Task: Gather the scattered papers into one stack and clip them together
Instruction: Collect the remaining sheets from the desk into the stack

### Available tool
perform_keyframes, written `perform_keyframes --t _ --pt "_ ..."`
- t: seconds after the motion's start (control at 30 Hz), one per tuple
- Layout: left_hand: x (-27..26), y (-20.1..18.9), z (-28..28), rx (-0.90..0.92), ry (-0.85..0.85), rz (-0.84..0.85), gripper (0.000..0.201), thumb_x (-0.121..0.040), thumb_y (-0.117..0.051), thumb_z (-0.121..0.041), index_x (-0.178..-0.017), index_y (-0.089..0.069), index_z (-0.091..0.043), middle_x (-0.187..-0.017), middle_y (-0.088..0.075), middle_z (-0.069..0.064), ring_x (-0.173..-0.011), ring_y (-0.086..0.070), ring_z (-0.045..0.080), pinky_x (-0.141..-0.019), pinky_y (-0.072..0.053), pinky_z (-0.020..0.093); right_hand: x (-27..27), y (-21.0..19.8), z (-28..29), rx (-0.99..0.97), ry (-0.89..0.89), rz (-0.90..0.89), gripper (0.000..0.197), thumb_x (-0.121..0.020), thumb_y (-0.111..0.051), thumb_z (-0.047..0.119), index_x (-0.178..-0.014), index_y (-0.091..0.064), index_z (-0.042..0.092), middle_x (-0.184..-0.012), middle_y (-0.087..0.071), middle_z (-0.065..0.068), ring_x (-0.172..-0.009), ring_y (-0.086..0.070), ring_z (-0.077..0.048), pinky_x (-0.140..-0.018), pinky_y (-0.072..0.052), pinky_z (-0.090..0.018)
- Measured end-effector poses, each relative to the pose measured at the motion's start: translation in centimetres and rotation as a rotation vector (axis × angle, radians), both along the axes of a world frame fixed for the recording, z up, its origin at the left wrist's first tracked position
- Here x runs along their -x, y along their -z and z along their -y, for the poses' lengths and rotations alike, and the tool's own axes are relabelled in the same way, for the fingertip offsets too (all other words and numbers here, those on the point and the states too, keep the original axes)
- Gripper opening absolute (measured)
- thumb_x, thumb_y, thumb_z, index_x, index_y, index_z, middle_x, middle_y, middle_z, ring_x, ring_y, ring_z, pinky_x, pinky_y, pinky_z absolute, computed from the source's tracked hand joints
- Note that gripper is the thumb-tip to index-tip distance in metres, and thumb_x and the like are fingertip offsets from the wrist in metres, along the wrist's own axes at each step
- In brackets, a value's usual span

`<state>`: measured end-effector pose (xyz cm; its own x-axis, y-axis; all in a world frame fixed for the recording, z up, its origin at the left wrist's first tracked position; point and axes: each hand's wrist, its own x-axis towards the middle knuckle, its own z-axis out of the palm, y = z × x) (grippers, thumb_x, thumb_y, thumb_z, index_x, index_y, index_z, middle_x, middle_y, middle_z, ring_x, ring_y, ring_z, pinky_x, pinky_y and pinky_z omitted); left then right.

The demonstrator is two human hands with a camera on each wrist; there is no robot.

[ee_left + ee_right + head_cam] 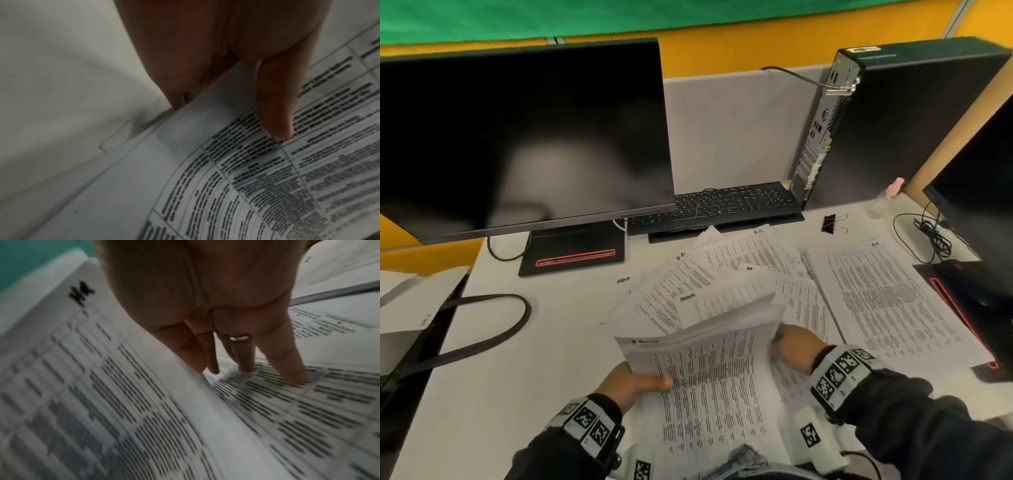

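White printed papers (709, 370) form a lifted bundle at the near edge of the worktop (524, 359), gripped from both sides. The left hand (633, 380) pinches its left edge, thumb on the top sheet and fingers (179, 97) underneath. The right hand (796, 346) is at the bundle's right side, its fingers (287, 363) straight and slid between sheets, so it supports rather than clenches. Loose sheets (722, 270) remain fanned out directly beyond the bundle. A separate flat pile (887, 301) lies to the right, nearer the right hand, its long axis running away from the person. The black binder clip (832, 224) sits further back and to the right, well apart from both hands. Judgement: gathering is partly complete, and the right hand is better placed for the remaining pile and the clip.
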<state>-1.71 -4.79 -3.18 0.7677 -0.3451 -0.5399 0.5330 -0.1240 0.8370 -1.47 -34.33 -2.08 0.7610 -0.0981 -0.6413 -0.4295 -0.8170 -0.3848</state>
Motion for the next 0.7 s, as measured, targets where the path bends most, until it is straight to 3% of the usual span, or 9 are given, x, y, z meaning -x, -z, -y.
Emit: perform_keyframes --t 0.07,0.17,0.23,0.33,0.43,0.5,0.53,0.6,0.7 --pt "0.1 -0.1 0.1 0.013 0.005 -0.005 0.087 -0.016 -0.092 -0.047 -0.097 -0.071 -0.021 -0.099 -0.076 0.0 -0.098 -0.069 0.016 -0.082 -0.05 0.027 -0.3 -0.4 0.5 -0.039 0.119 0.064 0.035 -0.09 -0.045 0.015 -0.124 -0.054 0.01 -0.128 -0.058 -0.01 -0.115 -0.054 -0.025 -0.091 -0.041 -0.029" --pt "0.1 0.3 -0.3 -0.013 -0.003 -0.008 0.098 -0.023 -0.093 -0.044 -0.113 -0.067 -0.016 -0.121 -0.067 0.006 -0.116 -0.06 0.021 -0.104 -0.041 0.04 -0.7 -0.4 2.4 0.037 0.383 0.178 0.05 -0.088 -0.052 0.013 -0.136 -0.041 0.01 -0.135 -0.052 -0.013 -0.119 -0.052 -0.028 -0.092 -0.042 -0.029" --pt "0.0 1.0 -0.7 -0.036 -0.016 -0.005 0.114 -0.025 -0.093 -0.043 -0.129 -0.056 -0.015 -0.141 -0.049 0.008 -0.132 -0.044 0.023 -0.116 -0.025 0.047 -0.6 -0.2 3.1 0.09 0.4 0.141 0.062 -0.084 -0.06 0.018 -0.139 -0.034 0.009 -0.133 -0.051 -0.014 -0.117 -0.053 -0.03 -0.09 -0.043 -0.03" --pt "-0.1 1.1 -0.7 -0.03 -0.002 -0.007 0.124 -0.019 -0.092 -0.045 -0.133 -0.049 -0.02 -0.146 -0.041 0.002 -0.138 -0.035 0.02 -0.118 -0.018 0.048 -0.3 0.3 2.9 -0.011 0.408 0.066 0.063 -0.081 -0.067 0.017 -0.135 -0.037 0.008 -0.131 -0.053 -0.014 -0.115 -0.054 -0.029 -0.089 -0.044 -0.032" --pt "-0.1 0.1 -0.4 -0.01 -0.035 0.006 0.102 -0.02 -0.091 -0.046 -0.115 -0.066 -0.016 -0.12 -0.067 0.008 -0.115 -0.061 0.022 -0.108 -0.037 0.048 0.0 0.7 2.4 -0.052 0.284 0.119 0.022 -0.084 -0.059 0.008 -0.103 -0.054 0.018 -0.112 -0.064 -0.011 -0.102 -0.059 -0.026 -0.081 -0.045 -0.028" --pt "-0.4 -0.5 -0.2 0.015 -0.123 -0.002 0.086 -0.034 -0.091 -0.042 -0.109 -0.067 -0.009 -0.109 -0.072 0.011 -0.102 -0.067 0.026 -0.1 -0.044 0.047 -0.1 0.3 2.5 -0.118 0.306 0.2 0.012 -0.089 -0.052 0.009 -0.091 -0.057 0.019 -0.1 -0.066 -0.008 -0.092 -0.06 -0.024 -0.079 -0.045 -0.029" --pt "-0.7 -0.6 0.0 0.048 -0.196 -0.018 0.075 -0.05 -0.088 -0.033 -0.114 -0.063 -0.005 -0.112 -0.07 0.015 -0.103 -0.066 0.029 -0.1 -0.044 0.048 -0.2 -0.1 2.6 -0.17 0.338 0.228 0.013 -0.091 -0.05 0.01 -0.095 -0.06 0.017 -0.098 -0.066 -0.006 -0.091 -0.059 -0.023 -0.08 -0.044 -0.029" --pt "-1.5 -0.7 0.2 0.124 -0.335 -0.037 0.044 -0.081 -0.064 -0.006 -0.123 -0.054 -0.001 -0.118 -0.064 0.017 -0.107 -0.061 0.031 -0.101 -0.042 0.047 -0.6 -0.8 2.8 -0.275 0.376 0.261 0.019 -0.092 -0.05 0.013 -0.107 -0.061 0.013 -0.104 -0.066 -0.004 -0.099 -0.06 -0.024 -0.089 -0.046 -0.032" --pt "-2.8 -0.8 0.4 0.133 -0.385 0.001 0.037 -0.091 -0.048 0.003 -0.123 -0.051 -0.014 -0.115 -0.064 0.008 -0.106 -0.06 0.026 -0.1 -0.041 0.045 -1.3 -1.9 2.1 -0.365 0.3 0.251 0.025 -0.091 -0.051 0.016 -0.114 -0.061 0.017 -0.11 -0.068 -0.003 -0.103 -0.062 -0.023 -0.097 -0.047 -0.041"
